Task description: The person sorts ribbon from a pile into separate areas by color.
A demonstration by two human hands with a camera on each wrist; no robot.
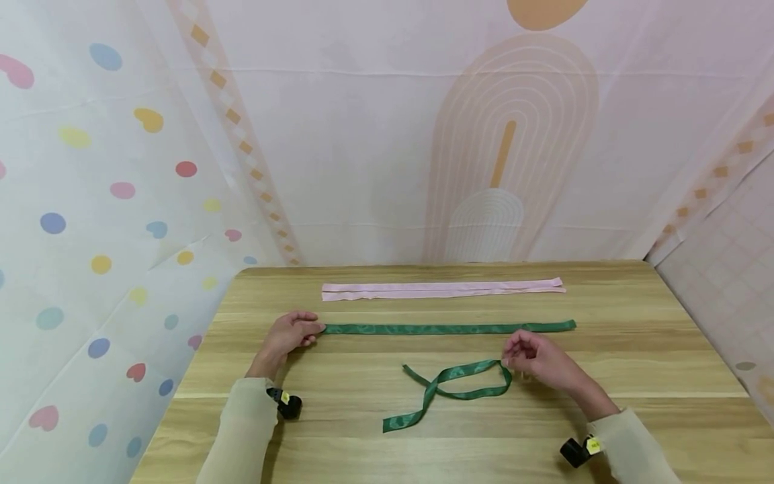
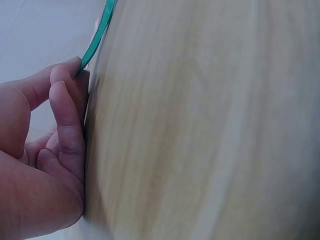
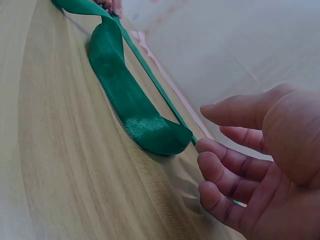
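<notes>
A long straight green ribbon (image 1: 447, 329) lies across the middle of the wooden table (image 1: 363, 444). My left hand (image 1: 316, 331) pinches its left end with curled fingers; the left wrist view shows the ribbon (image 2: 97, 35) running away from those fingertips (image 2: 75, 67). A second green ribbon (image 1: 471, 368), crossed into a loop, lies nearer to me. My right hand (image 1: 510, 353) hovers just beside the loop's right bend (image 3: 160, 140), fingers (image 3: 215, 150) loosely spread and holding nothing. The straight ribbon (image 3: 150, 75) runs behind the loop there.
A pale pink ribbon (image 1: 441, 290) lies straight along the back of the table, parallel to the green one. Patterned fabric walls close in behind and on both sides. Bare wood stretches along the table's front edge.
</notes>
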